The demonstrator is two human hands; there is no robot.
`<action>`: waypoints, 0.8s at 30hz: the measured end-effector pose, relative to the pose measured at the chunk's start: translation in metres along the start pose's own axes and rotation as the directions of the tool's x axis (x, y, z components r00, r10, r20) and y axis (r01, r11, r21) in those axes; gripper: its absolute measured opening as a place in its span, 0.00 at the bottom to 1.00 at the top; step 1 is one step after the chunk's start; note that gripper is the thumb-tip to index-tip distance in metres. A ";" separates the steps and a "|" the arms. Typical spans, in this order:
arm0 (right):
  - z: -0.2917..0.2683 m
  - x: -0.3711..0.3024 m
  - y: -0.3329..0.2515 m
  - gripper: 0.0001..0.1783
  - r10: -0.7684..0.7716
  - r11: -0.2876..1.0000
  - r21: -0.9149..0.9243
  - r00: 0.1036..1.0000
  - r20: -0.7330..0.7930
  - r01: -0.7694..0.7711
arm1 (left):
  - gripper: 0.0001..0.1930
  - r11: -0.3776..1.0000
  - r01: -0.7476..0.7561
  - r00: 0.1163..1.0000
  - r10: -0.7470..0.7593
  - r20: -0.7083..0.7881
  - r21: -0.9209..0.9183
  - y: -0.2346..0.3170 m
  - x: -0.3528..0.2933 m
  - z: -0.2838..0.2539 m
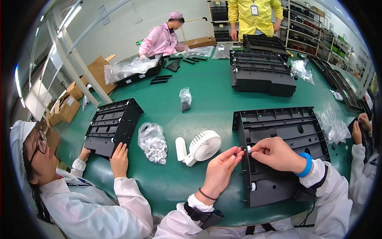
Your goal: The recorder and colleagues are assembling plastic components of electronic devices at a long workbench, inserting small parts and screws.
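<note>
A workbench in an assembly room. The broad green table (pixel 163 109) has a smooth, faintly glossy surface, its straight edges bowed by the lens. Behind it rise a pale wall (pixel 119 26) and, at the upper right, open shelving (pixel 304 26) stacked with dark parts; brown cardboard boxes (pixel 67 106) stand at the left. A seated person in pink (pixel 157 42) and a standing person in yellow (pixel 254 18) occupy the far side.

In the right foreground lies the black frame (pixel 264 197), a matte, ribbed panel pierced by oval holes. At its left edge, the right hand (pixel 276 154) pinches a white roller (pixel 249 149), short and cylindrical, between thumb and forefinger. Just beside it, the left hand (pixel 220 169) is palm up, fingers curled and drawn close, holding small dark pieces (pixel 235 154), apparently fasteners, though too small to identify surely. A second white roller (pixel 253 186) sits lower along the same edge.

Left of the hands stands a white fan (pixel 207 145) with a round, slotted head; beyond it, a clear, crinkled bag (pixel 149 133) contains white rings. At far left, a co-worker (pixel 119 199) steadies a similar black unit (pixel 115 129).
</note>
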State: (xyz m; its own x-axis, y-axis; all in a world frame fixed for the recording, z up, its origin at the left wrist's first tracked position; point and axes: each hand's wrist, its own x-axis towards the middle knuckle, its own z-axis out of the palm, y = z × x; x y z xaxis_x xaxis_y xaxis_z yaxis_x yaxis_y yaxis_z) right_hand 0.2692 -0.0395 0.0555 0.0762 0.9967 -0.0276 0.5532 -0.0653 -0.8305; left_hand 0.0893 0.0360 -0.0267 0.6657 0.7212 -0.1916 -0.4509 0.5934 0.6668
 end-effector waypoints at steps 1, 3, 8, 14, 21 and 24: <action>-0.001 0.000 0.000 0.12 0.000 1.000 -0.015 1.000 0.004 0.000 | 0.16 1.000 0.000 1.000 0.000 0.005 0.006 0.000 0.000 0.001; 0.000 0.000 0.001 0.12 -0.002 1.000 -0.009 1.000 -0.004 0.002 | 0.16 1.000 0.001 1.000 -0.001 0.004 0.008 0.000 0.000 0.002; 0.001 0.001 0.002 0.12 -0.022 1.000 -0.014 1.000 -0.015 0.021 | 0.16 1.000 -0.006 0.999 0.005 -0.039 -0.017 -0.003 0.003 0.002; 0.000 0.002 0.001 0.12 -0.028 1.000 -0.015 0.999 -0.023 0.027 | 0.19 0.996 -0.082 0.995 0.080 -0.056 -0.027 -0.013 0.008 0.018; -0.001 -0.003 -0.005 0.11 -0.078 0.992 -0.101 0.996 -0.034 0.075 | 0.18 0.981 -0.172 0.972 0.183 -0.144 0.090 -0.019 -0.001 0.029; -0.003 -0.005 -0.008 0.10 -0.069 0.991 -0.119 0.997 -0.033 0.065 | 0.17 0.942 -0.233 0.958 0.266 -0.112 0.241 -0.019 -0.002 0.027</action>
State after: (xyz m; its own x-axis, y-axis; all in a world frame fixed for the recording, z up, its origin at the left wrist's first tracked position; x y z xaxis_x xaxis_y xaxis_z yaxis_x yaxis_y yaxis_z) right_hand 0.2665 -0.0437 0.0639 0.0647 0.9967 0.0482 0.6516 -0.0056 -0.7585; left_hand 0.1128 0.0138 -0.0196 0.4510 0.8883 -0.0869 -0.4370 0.3047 0.8463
